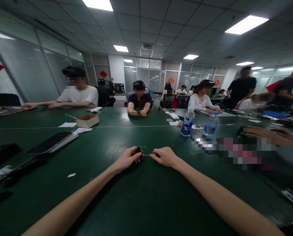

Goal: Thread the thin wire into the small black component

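Your forearms stretch in from the bottom of the shot over a big green work table. Off to your left there's a black phone on a white case, and further out an open cardboard box. Two water bottles are up ahead to your right, and a co-worker's hand rests on the table past a pixelated patch. Your left hand and right hand are close together, fingers curled, not open at all. Each one pinches a little black piece between fingers and thumb, the left piece and the right piece, with a thin wire running between them. Honestly they're too small to tell what they are.
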`<state>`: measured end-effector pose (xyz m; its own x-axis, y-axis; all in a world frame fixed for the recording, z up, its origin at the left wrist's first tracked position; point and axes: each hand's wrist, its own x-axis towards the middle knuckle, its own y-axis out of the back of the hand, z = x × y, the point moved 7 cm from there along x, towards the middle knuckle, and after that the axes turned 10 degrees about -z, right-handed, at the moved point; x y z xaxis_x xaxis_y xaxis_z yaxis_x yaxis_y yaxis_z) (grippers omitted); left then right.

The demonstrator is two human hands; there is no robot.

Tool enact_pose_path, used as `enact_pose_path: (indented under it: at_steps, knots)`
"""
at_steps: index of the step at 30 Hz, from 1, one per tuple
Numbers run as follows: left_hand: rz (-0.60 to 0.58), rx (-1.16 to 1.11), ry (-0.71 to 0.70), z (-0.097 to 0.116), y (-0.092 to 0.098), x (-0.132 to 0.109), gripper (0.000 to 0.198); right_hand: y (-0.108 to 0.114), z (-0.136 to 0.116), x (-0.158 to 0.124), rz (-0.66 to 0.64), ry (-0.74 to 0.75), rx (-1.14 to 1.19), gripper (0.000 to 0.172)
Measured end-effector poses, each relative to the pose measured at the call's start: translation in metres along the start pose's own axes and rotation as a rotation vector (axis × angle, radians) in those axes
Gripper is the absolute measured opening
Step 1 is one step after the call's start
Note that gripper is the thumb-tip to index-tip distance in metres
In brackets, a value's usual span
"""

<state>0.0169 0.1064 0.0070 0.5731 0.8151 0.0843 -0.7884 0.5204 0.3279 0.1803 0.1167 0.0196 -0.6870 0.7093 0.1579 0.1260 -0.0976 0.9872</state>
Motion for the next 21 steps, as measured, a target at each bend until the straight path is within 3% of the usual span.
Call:
enact_pose_path:
  at_steps: [21]
  knots:
    - [0.017,0.089,0.011,0.0049,0.0012,0.0,0.037,0.0006,0.0004,-0.0006,-0.007,-0.039,0.007,0.045]
